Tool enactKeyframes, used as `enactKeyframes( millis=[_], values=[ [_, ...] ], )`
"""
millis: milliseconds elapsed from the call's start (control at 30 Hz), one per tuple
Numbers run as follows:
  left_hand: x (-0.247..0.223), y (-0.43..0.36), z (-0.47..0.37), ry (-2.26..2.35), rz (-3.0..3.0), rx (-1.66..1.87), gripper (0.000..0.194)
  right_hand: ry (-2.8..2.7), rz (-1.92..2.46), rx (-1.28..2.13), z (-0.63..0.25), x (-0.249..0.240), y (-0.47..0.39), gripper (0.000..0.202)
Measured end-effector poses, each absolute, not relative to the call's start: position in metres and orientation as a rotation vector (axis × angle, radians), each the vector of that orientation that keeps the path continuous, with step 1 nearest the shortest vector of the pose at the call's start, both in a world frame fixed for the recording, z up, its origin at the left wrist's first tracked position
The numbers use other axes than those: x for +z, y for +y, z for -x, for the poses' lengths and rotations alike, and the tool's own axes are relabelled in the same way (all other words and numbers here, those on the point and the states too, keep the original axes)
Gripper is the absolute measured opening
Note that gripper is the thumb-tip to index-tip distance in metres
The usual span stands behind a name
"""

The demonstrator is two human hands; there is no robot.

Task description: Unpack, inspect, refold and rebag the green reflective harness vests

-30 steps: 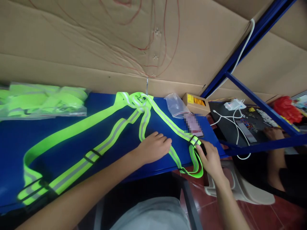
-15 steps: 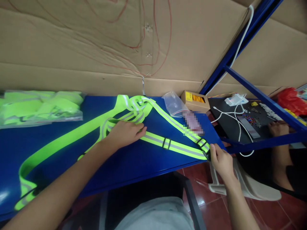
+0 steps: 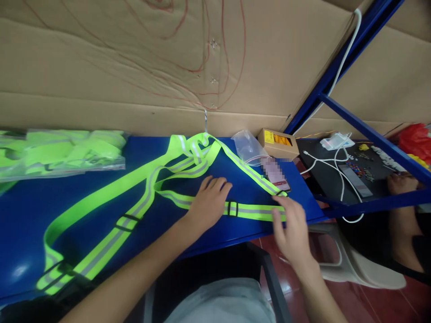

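Observation:
A neon-yellow reflective strap harness (image 3: 134, 177) with grey stripes and black sliders lies spread over the blue table (image 3: 245, 231). My left hand (image 3: 210, 202) rests over its lower front strap, just left of a black slider (image 3: 232, 208). Its fingers are slightly bent and a little apart, not wrapped round the strap. My right hand (image 3: 292, 226) is at the harness's right corner, thumb and fingers spread over the strap end; the buckle there is hidden beneath it. At lower left, another slider and a black buckle (image 3: 65, 268) sit on the harness.
Bagged neon straps (image 3: 76, 150) lie at back left. A clear plastic bag (image 3: 249, 146), a phone (image 3: 278, 175) and a cardboard box (image 3: 279, 142) stand at back right. Beyond the blue frame, a black table (image 3: 323, 168) carries cables and small parts, near another person's hand (image 3: 402, 183).
My left hand has moved right and nearer along the lower strap. My right hand has shifted slightly left and loosened from the corner buckle. The lower left straps are now more in view.

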State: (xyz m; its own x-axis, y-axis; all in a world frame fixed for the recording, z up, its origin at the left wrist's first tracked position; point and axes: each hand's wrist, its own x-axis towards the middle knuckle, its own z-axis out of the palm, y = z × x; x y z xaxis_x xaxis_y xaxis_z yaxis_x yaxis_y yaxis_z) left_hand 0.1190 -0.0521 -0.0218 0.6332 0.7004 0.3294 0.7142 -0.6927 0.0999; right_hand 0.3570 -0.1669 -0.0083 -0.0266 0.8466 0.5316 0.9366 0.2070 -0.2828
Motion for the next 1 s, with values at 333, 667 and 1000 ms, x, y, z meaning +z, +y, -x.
enactKeyframes(
  millis=[333,667,1000],
  values=[
    [-0.037,-0.057,-0.124,-1.235,2.804,-0.507,0.029,-2.435,1.476,0.088,-0.308,-0.016,-0.136,0.046],
    [-0.042,-0.056,-0.125,-1.295,2.8,-0.61,0.038,-2.449,1.539,0.13,-0.31,-0.009,-0.131,0.042],
    [-0.04,-0.055,-0.124,-1.282,2.799,-0.55,0.036,-2.406,1.623,0.186,-0.364,-0.005,-0.156,0.04]
  ],
)
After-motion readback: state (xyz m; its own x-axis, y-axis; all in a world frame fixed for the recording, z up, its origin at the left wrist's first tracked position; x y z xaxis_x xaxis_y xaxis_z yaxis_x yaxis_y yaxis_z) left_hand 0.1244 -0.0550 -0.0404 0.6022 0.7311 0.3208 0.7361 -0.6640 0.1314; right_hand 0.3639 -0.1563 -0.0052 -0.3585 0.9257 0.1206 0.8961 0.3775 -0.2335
